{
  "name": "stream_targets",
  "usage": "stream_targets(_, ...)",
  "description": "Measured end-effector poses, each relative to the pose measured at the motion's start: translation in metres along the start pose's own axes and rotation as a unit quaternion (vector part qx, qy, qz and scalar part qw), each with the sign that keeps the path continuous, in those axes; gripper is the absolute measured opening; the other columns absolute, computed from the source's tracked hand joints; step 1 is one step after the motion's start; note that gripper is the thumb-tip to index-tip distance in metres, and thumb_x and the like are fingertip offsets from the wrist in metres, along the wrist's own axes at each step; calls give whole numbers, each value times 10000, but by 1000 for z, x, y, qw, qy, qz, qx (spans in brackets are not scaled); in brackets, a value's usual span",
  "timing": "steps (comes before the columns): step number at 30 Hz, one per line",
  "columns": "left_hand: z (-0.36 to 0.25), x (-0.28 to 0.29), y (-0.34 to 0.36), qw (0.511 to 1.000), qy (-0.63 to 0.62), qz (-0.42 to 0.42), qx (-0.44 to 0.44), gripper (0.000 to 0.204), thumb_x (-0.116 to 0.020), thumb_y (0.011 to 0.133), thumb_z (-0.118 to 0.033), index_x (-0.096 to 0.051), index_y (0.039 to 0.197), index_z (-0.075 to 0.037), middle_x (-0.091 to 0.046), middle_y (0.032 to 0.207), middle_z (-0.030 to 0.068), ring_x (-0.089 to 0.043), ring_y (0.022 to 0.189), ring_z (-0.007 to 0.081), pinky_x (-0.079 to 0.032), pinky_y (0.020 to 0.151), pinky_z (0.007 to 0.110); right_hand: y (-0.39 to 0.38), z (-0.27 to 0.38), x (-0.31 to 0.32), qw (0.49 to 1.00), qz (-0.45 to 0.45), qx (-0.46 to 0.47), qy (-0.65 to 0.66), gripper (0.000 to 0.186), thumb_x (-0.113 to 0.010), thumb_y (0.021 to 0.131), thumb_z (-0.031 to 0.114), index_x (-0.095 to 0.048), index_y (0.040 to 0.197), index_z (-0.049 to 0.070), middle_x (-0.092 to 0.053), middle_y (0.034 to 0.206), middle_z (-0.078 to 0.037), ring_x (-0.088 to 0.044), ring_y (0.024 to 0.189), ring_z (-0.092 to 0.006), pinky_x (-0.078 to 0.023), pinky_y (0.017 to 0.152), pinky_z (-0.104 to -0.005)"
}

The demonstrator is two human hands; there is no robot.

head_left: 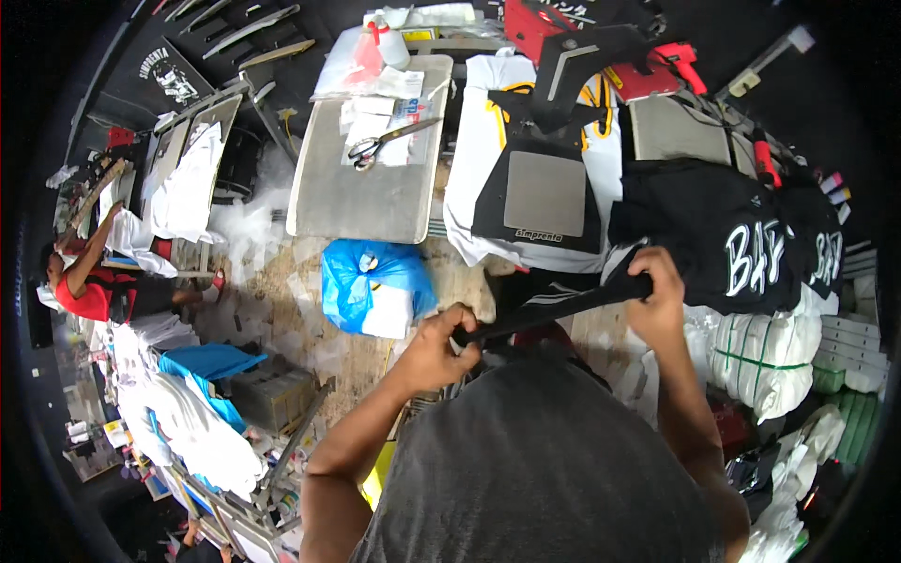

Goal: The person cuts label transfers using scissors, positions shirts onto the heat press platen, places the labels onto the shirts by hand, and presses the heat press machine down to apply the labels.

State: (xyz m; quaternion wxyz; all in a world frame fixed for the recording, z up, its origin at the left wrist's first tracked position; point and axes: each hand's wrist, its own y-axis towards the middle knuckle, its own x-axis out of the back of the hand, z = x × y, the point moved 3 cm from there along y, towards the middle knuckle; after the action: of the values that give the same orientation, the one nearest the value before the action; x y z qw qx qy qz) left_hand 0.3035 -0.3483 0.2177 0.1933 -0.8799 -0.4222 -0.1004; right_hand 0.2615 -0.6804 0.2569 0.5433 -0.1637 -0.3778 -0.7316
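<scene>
Off the grey-and-black board's (542, 195) near edge: left hand (435, 351) and right hand (659, 293), fingers both grip black garment (556, 308), stretched between.

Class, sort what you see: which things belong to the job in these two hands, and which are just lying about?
In the job:
- black garment, held by left hand and right hand

Apparently lying about:
- scissors
- blue plastic bag
- red heat gun
- tied white bundle

Black garment (568, 308), white-striped; taut, slanting up rightward
</scene>
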Motion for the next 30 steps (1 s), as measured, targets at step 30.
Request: stream_targets(30, -268, 321, -167, 821, 235, -433, -287, 317, -621, 1003, -301, -675, 1070, 4, -639, 931, -13, -549, 895, 71, -437, 835, 232, 246, 302, 104, 921, 246, 178, 244, 270, -737, 903, 285, -621, 1000, 62, -614, 872, 25, -562, 803, -77, -470, 772, -252)
